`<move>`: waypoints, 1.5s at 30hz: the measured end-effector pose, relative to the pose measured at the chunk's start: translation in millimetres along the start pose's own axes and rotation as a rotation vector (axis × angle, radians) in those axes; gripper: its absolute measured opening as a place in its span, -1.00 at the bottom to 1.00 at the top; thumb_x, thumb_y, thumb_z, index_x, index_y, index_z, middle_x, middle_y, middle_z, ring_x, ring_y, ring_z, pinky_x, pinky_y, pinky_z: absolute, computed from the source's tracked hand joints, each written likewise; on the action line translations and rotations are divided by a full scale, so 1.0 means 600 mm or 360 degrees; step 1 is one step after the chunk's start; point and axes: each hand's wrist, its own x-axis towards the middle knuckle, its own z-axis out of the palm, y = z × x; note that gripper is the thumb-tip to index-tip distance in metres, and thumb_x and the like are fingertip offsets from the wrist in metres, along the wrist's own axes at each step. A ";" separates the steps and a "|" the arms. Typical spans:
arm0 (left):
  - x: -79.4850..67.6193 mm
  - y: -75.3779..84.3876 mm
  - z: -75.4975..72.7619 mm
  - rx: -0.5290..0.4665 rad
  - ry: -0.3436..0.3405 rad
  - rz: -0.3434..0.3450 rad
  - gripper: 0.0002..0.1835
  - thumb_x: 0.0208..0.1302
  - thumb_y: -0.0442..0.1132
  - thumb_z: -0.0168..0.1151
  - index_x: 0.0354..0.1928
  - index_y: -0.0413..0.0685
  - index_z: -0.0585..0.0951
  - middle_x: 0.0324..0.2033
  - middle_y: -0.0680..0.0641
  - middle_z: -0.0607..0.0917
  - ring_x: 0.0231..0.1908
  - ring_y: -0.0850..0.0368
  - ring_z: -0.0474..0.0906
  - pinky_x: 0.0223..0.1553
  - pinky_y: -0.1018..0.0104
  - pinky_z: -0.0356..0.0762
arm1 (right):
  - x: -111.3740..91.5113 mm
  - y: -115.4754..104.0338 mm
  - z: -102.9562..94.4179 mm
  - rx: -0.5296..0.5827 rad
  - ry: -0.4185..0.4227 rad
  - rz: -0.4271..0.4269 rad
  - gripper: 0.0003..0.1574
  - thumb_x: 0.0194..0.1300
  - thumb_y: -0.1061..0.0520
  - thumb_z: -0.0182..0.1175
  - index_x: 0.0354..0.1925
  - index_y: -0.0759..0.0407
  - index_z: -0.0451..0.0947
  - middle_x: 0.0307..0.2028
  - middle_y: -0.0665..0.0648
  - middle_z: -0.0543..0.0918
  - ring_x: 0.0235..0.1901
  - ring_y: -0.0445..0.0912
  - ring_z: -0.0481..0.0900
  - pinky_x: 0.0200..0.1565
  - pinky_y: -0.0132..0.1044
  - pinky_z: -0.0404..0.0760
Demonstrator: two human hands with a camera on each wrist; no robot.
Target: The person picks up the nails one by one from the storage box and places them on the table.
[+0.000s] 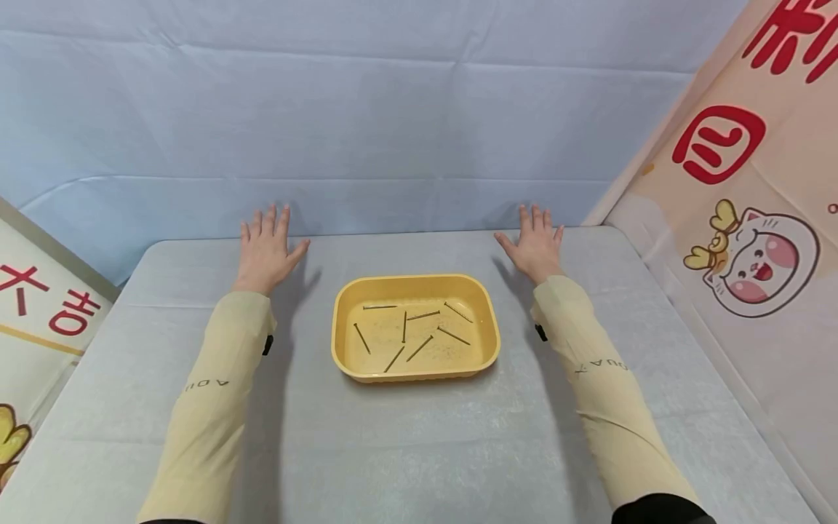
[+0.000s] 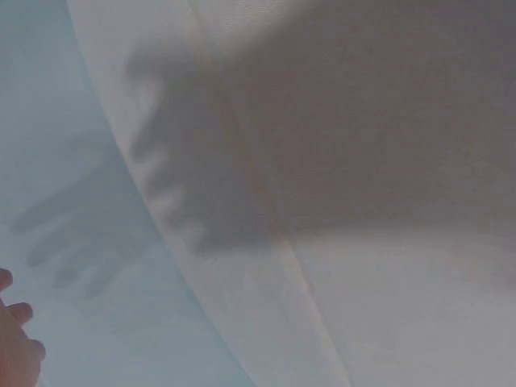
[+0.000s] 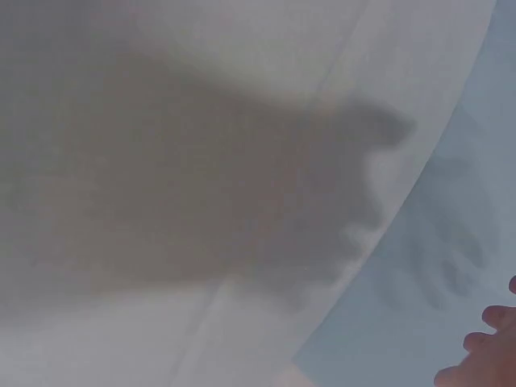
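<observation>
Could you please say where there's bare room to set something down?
The tablecloth is bare between the beige sleeves, nearside of the yellow tray, and beyond it between left hand and right hand. Scattered nails crowd the tray.

We hold our left arm [image 1: 212,400] and right arm [image 1: 605,386] outstretched. Our left hand [image 1: 264,251] and right hand [image 1: 535,247] are spread wide.

Blue cloth [image 1: 366,124] hangs behind a grey table [image 1: 393,458] between printed banners [image 1: 762,262].
</observation>
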 end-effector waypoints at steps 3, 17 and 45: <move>0.000 0.002 -0.002 -0.0017 -0.0004 0.0034 -0.19 0.32 0.21 -0.21 0.42 -0.09 -0.15 0.37 -0.31 -0.10 0.33 -0.30 -0.24 0.29 -0.16 -0.36 | 0.000 0.001 -0.002 0.0003 0.0002 -0.0016 0.04 0.28 -0.39 -0.22 0.42 0.22 -0.25 0.39 0.33 -0.19 0.35 0.23 -0.31 0.25 0.25 -0.31; 0.007 0.028 -0.022 0.0080 -0.0135 0.0195 -0.21 0.34 0.14 -0.19 0.39 -0.26 -0.08 0.32 -0.35 0.07 0.30 -0.27 -0.04 0.29 -0.08 -0.11 | 0.000 -0.005 -0.018 0.0026 0.0010 -0.0153 -0.01 0.30 -0.31 -0.14 0.38 0.32 -0.12 0.33 0.39 0.00 0.32 0.24 -0.09 0.30 0.08 -0.10; -0.003 0.079 -0.036 0.0045 -0.0177 0.0367 -0.26 0.34 0.08 -0.12 0.37 -0.25 0.03 0.29 -0.31 0.18 0.27 -0.24 0.07 0.27 -0.07 -0.01 | -0.006 -0.026 -0.033 0.0066 -0.0034 -0.0268 -0.09 0.30 -0.27 -0.09 0.34 0.32 0.04 0.30 0.35 0.12 0.29 0.21 0.03 0.27 0.07 0.05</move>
